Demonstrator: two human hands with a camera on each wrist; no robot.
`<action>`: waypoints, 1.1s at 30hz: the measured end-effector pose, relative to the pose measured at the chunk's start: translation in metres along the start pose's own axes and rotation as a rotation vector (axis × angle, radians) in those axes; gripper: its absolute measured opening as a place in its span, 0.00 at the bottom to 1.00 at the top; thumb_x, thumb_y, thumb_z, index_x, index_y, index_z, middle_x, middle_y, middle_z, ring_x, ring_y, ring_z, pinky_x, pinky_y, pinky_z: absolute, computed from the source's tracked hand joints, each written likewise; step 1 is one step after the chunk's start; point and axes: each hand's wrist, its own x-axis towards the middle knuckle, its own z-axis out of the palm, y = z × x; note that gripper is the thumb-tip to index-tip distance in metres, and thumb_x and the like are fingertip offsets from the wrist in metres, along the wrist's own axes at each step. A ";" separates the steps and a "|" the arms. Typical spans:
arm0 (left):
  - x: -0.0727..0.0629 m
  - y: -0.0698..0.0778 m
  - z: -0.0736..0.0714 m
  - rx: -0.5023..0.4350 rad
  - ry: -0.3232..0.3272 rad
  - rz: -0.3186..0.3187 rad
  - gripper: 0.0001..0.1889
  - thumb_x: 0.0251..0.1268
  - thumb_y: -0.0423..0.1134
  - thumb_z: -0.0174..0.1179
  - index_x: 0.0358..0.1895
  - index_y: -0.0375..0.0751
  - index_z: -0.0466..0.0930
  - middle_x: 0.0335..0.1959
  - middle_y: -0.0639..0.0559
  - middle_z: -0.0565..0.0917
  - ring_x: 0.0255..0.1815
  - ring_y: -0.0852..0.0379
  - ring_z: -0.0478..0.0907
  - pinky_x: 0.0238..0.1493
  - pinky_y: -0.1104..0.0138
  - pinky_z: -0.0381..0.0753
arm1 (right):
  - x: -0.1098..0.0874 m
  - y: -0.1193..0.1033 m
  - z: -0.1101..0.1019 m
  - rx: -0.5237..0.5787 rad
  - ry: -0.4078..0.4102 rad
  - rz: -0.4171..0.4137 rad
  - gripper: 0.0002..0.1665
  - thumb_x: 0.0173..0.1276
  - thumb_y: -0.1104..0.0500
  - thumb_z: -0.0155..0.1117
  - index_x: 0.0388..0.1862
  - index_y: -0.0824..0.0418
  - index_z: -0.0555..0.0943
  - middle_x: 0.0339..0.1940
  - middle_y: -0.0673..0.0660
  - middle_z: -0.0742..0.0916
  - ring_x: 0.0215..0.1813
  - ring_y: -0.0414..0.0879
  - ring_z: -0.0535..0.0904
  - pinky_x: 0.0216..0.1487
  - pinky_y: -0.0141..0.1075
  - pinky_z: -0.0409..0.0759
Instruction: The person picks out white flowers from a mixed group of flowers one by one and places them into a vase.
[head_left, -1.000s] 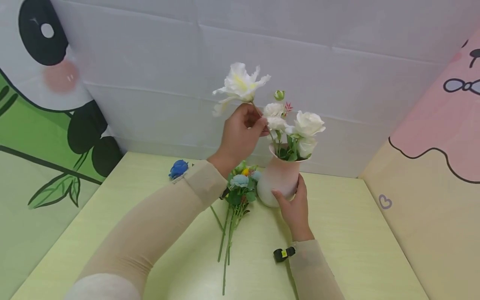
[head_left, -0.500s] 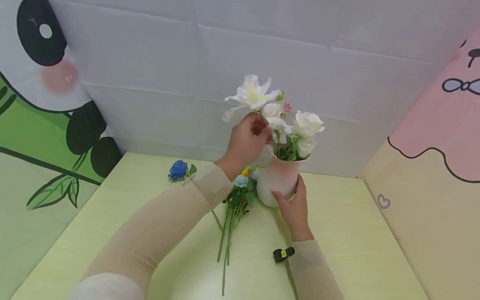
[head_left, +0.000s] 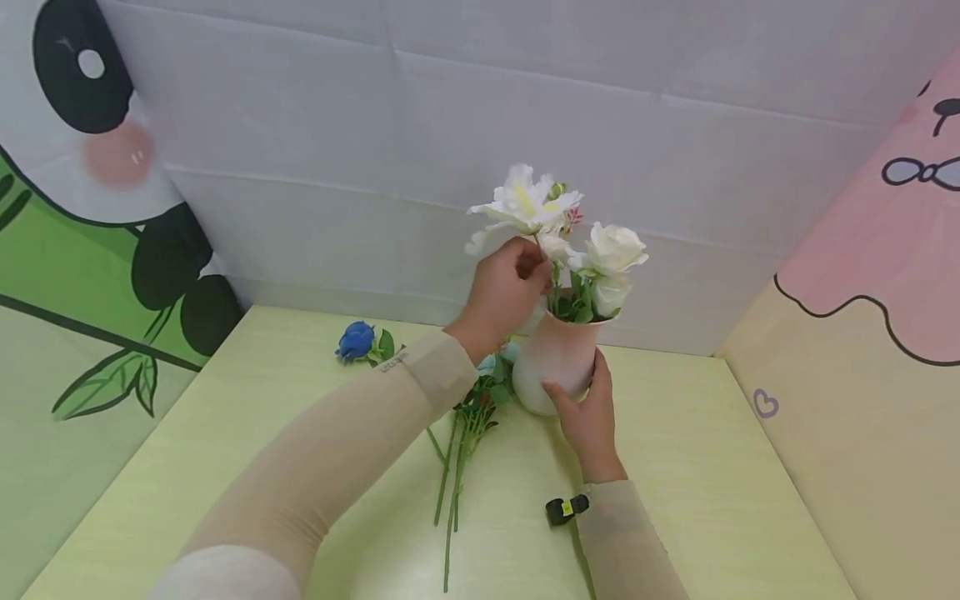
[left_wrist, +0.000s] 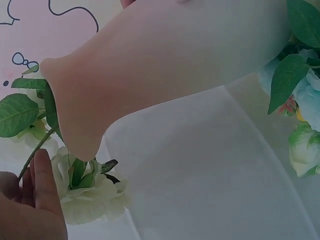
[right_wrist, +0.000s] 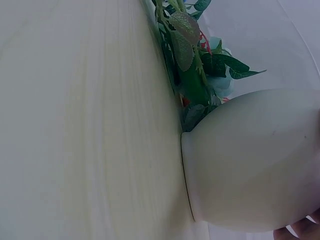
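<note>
A white lily with a yellow centre [head_left: 525, 202] stands above the vase mouth, its stem pinched by my left hand [head_left: 504, 287]. That stem [left_wrist: 36, 152] runs toward the vase's lip in the left wrist view. The pink and white vase [head_left: 555, 367] is upright on the table, and my right hand [head_left: 589, 417] grips its lower right side. White roses [head_left: 615, 248] with green leaves stand in the vase. From the right wrist, only some fingertips [right_wrist: 302, 227] show against the vase's round body [right_wrist: 255, 160].
Several flowers with long green stems [head_left: 457, 467] lie left of the vase, their pale blue blooms [head_left: 487, 365] partly behind my left forearm. Farther left on the table [head_left: 697, 467] lies a blue rose [head_left: 355, 341]. A white sheet wall [head_left: 300, 167] rises behind.
My left hand has moved right and down with the lily, bringing its bloom in front of the other white flowers and its stem to the vase mouth. My right hand keeps its grip.
</note>
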 end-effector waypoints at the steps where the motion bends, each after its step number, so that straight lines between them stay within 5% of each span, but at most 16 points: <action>1: 0.000 0.000 0.001 0.007 0.002 0.000 0.06 0.79 0.40 0.58 0.48 0.42 0.78 0.37 0.51 0.84 0.36 0.57 0.84 0.41 0.65 0.83 | 0.000 0.000 0.000 0.000 0.000 0.000 0.62 0.65 0.38 0.75 0.84 0.59 0.50 0.80 0.62 0.63 0.78 0.57 0.61 0.76 0.55 0.62; 5: 0.001 0.001 0.004 0.035 0.012 0.002 0.08 0.80 0.42 0.57 0.49 0.42 0.80 0.35 0.53 0.84 0.36 0.57 0.82 0.40 0.63 0.82 | -0.001 0.000 0.000 0.001 0.001 0.000 0.62 0.65 0.37 0.74 0.85 0.59 0.50 0.80 0.62 0.63 0.78 0.57 0.61 0.76 0.55 0.62; 13: -0.002 -0.001 0.007 0.259 0.006 -0.014 0.10 0.80 0.51 0.54 0.47 0.52 0.80 0.37 0.61 0.83 0.38 0.59 0.78 0.46 0.63 0.77 | -0.001 -0.001 -0.001 0.005 -0.003 0.005 0.64 0.64 0.34 0.74 0.85 0.58 0.50 0.80 0.61 0.63 0.79 0.56 0.61 0.76 0.55 0.62; 21: -0.003 0.000 0.009 0.346 -0.034 0.013 0.10 0.79 0.47 0.53 0.38 0.49 0.79 0.30 0.61 0.82 0.30 0.58 0.76 0.41 0.64 0.75 | -0.001 -0.001 -0.001 -0.002 -0.001 -0.006 0.63 0.65 0.35 0.74 0.85 0.59 0.50 0.80 0.62 0.63 0.78 0.56 0.62 0.75 0.56 0.63; 25: -0.005 -0.004 0.012 0.318 -0.071 -0.022 0.06 0.74 0.40 0.59 0.37 0.46 0.78 0.30 0.57 0.82 0.31 0.58 0.77 0.40 0.64 0.77 | -0.002 -0.001 -0.001 -0.002 -0.004 -0.003 0.63 0.65 0.36 0.73 0.85 0.58 0.50 0.80 0.62 0.63 0.78 0.56 0.61 0.75 0.56 0.63; 28: -0.008 -0.006 0.013 0.237 -0.058 -0.047 0.07 0.70 0.37 0.64 0.47 0.44 0.79 0.37 0.54 0.83 0.38 0.57 0.79 0.41 0.63 0.80 | -0.001 -0.001 -0.001 0.000 -0.005 -0.001 0.62 0.65 0.36 0.73 0.85 0.58 0.50 0.80 0.61 0.63 0.78 0.56 0.61 0.75 0.56 0.63; 33: -0.014 -0.010 0.013 0.274 -0.005 0.034 0.22 0.70 0.37 0.64 0.65 0.41 0.75 0.52 0.50 0.83 0.48 0.55 0.80 0.50 0.61 0.82 | -0.001 -0.002 -0.002 0.011 -0.010 0.003 0.62 0.65 0.36 0.74 0.85 0.58 0.50 0.81 0.61 0.63 0.78 0.56 0.61 0.75 0.55 0.63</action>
